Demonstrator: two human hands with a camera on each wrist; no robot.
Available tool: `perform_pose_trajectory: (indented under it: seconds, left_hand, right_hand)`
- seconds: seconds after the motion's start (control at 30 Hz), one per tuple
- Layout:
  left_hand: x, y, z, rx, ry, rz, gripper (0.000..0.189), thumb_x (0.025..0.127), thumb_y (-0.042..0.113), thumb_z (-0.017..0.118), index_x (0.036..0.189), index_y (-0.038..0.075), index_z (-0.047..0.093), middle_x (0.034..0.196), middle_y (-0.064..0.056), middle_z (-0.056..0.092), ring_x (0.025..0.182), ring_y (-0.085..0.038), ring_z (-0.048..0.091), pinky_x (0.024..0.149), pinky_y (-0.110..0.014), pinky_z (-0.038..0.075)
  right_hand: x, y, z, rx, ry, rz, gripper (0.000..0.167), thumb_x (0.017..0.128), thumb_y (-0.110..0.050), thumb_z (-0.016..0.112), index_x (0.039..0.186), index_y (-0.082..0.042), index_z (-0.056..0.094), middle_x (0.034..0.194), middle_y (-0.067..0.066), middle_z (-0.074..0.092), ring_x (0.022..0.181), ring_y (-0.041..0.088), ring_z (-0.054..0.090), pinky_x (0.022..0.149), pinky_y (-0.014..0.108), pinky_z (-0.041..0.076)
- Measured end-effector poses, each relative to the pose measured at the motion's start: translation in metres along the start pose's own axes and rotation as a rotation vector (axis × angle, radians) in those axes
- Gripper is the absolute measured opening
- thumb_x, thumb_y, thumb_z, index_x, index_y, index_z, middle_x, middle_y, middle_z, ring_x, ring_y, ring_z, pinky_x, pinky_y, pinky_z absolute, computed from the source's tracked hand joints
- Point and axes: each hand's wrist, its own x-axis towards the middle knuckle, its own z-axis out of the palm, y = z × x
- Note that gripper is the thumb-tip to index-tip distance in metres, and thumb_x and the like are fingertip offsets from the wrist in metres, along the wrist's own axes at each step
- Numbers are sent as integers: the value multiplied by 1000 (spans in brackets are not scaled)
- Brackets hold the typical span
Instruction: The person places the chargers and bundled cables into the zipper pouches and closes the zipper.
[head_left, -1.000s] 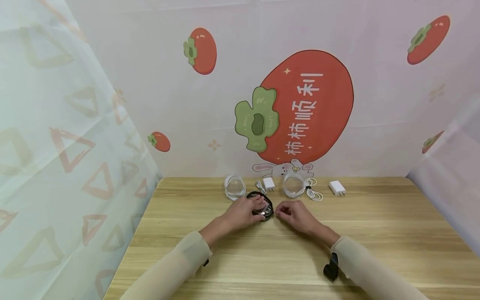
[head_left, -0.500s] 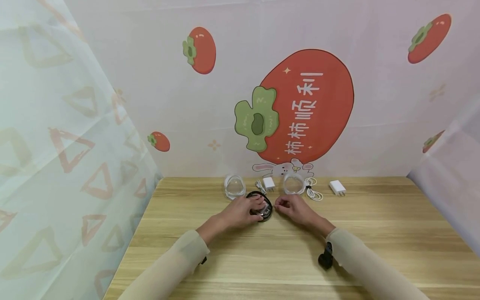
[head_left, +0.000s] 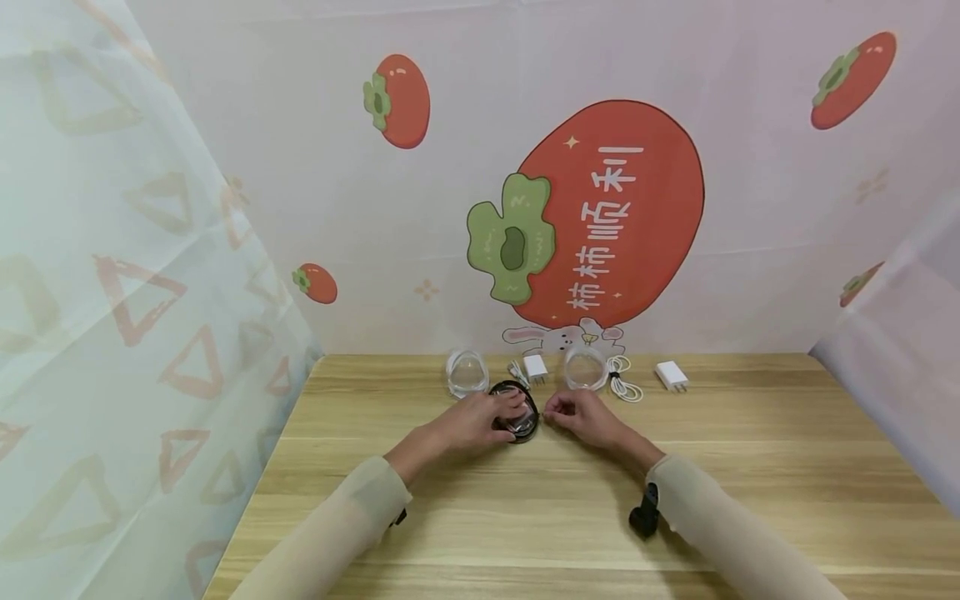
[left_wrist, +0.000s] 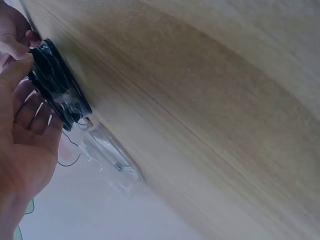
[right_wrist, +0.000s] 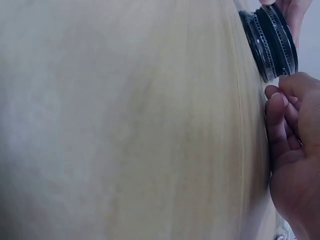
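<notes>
A coil of black cable [head_left: 528, 418], apparently in a clear round wrapping, stands on the wooden table. My left hand [head_left: 476, 423] holds it, the fingers over its top and the thumb at its near side. The left wrist view shows the coil [left_wrist: 59, 85] edge-on against the palm. My right hand [head_left: 594, 419] is at the coil's right edge, fingers curled. In the right wrist view the thumb and index finger of that right hand [right_wrist: 297, 112] come together right by the rim of the coil [right_wrist: 270, 42]. Whether something thin lies between them is hidden.
Behind the hands, two clear round packs, a left one [head_left: 467, 372] and a right one [head_left: 586, 367], lie along the back edge. Between them are a white charger [head_left: 535, 367] and a short white cable [head_left: 517, 372]. Farther right are a tied white cable [head_left: 622, 379] and another white charger [head_left: 671, 375].
Both hands and the coil have shifted slightly left in the head view. The right hand has moved a little up and left, staying beside the coil. The left hand keeps its hold.
</notes>
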Motion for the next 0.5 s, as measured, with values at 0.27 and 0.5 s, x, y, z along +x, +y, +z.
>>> perform_pose_trajectory:
  seconds: [0.27,0.5]
  left_hand:
    - [-1,15,2,45,97,-57,58,95,37,81,140,3,68,153,-18,57,143,-31,55,115,-42,48]
    - [3,29,14,139,223,-162,61,92,46,82,134,3,72,147,-19,62,138,-30,61,107,-43,55]
  right_hand:
    - [-2,3,5,0,5,-11,7,97,-1,73,95,-5,77,89,3,74,82,5,64,75,23,56]
    - [-5,0,12,37,-7,0,8,97,-1,73,94,-6,78,87,2,74,79,5,64,72,22,54]
